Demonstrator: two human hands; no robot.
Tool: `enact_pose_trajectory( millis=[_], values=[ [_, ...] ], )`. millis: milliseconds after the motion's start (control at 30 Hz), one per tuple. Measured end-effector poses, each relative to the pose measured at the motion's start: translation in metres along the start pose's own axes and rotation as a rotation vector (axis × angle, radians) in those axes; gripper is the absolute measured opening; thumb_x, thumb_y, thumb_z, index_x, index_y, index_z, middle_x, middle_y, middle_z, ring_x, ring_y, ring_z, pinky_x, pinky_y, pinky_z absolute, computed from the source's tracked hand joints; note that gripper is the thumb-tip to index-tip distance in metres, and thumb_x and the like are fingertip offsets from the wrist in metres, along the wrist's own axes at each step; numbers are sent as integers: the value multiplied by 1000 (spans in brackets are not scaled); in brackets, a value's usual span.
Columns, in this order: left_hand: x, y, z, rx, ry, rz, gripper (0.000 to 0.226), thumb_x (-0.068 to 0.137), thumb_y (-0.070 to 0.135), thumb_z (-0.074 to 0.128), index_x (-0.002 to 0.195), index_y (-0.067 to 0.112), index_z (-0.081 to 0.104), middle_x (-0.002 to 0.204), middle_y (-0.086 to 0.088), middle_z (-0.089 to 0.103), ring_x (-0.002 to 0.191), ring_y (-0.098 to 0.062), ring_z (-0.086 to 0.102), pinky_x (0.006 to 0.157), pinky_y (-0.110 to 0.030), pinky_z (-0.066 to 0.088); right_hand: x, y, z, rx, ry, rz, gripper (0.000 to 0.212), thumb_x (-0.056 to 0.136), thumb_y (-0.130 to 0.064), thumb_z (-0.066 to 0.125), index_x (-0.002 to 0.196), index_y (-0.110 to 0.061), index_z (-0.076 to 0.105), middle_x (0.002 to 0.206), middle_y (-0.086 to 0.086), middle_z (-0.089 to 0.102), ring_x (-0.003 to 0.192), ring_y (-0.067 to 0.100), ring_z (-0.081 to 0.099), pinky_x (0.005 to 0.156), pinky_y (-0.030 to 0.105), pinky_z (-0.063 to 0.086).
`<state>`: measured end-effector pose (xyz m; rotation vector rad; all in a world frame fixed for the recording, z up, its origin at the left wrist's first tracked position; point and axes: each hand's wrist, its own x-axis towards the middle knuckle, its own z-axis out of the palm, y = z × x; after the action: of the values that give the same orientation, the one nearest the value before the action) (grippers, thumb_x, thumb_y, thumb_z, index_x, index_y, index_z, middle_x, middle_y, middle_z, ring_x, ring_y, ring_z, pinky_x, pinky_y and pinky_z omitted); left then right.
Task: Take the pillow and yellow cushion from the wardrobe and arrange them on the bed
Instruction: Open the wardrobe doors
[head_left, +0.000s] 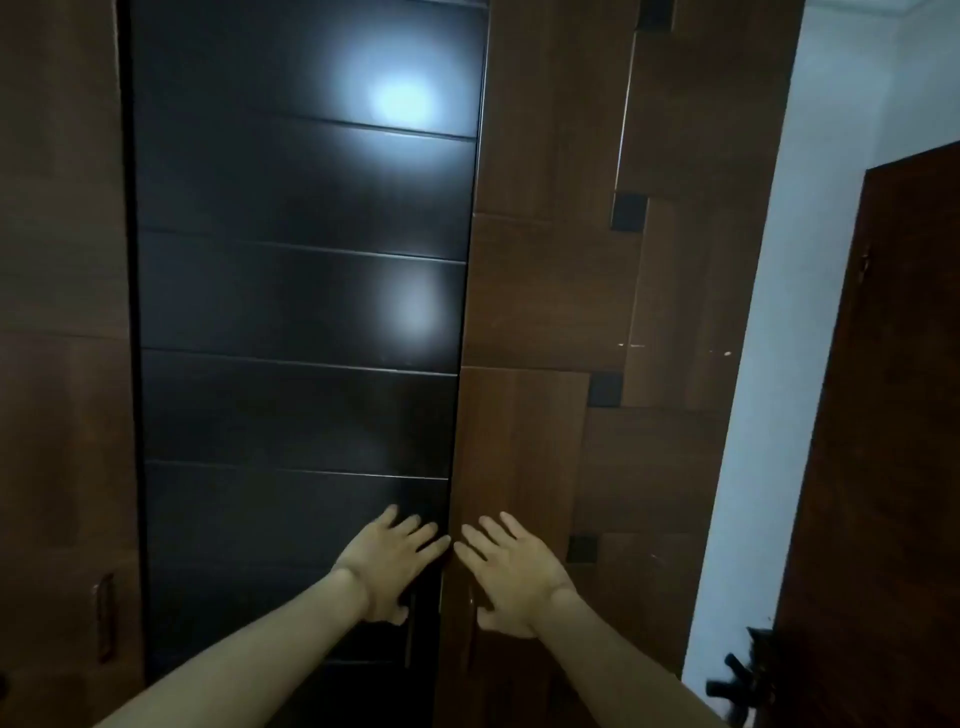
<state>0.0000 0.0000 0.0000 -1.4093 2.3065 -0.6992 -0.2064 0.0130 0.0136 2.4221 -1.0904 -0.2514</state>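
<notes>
I stand close to a tall wardrobe with its doors closed. A glossy black door panel (301, 312) fills the middle and a brown wood door (524, 415) is to its right. My left hand (387, 564) lies flat on the black door near its right edge, fingers spread. My right hand (511, 571) rests open on the brown door beside the seam, just above a vertical handle (470, 639). Both hands hold nothing. The pillow and the yellow cushion are not in sight.
Another brown wardrobe door with a handle (105, 618) is at the far left. A white wall (810, 260) runs to the right of the wardrobe. A dark wooden room door (893, 415) with a black lever handle (737, 675) stands at the right edge.
</notes>
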Motion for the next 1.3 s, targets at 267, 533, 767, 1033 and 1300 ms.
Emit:
enact_pose_trajectory(
  millis=[267, 533, 767, 1033, 1300],
  values=[
    [31, 50, 62, 196, -123, 211, 96, 90, 50, 61, 157, 10, 5, 163, -15, 13, 149, -31, 13, 121, -50, 4, 43, -25, 50, -373, -98, -260, 71, 97, -47, 49, 152, -6, 29, 162, 15, 20, 148, 33, 15, 122, 48, 8],
    [51, 78, 99, 398, -227, 145, 75, 99, 48, 43, 156, 8, 16, 161, -16, 23, 148, -34, 16, 117, -57, -4, 69, -40, 113, -555, -52, -371, 52, 100, -42, 43, 138, -6, 49, 129, 12, 61, 117, 29, 55, 111, 46, 28],
    [36, 100, 89, 490, -292, 72, 75, 100, 39, 45, 157, 6, 8, 162, -16, 19, 148, -37, 15, 119, -58, -3, 60, -61, 129, -540, -20, -222, 68, 104, -30, 39, 154, 2, 7, 136, 22, 56, 124, 36, 52, 113, 48, 30],
    [-30, 131, 77, 470, -204, -15, 87, 99, 33, 50, 155, -3, -7, 157, -21, 28, 141, -41, 29, 119, -56, 8, -9, -99, 107, -526, -43, -141, 64, 105, -27, 34, 154, 4, 5, 128, 18, 63, 120, 33, 56, 115, 43, 28],
    [-124, 158, 63, 333, 39, 101, 50, 101, 6, 33, 148, -10, 22, 120, -21, 65, 100, -39, 66, 88, -53, 48, -92, -133, 68, -276, -180, -64, 29, 97, -6, 42, 121, -7, 60, 111, 10, 70, 95, 31, 69, 85, 41, 44]
  ],
)
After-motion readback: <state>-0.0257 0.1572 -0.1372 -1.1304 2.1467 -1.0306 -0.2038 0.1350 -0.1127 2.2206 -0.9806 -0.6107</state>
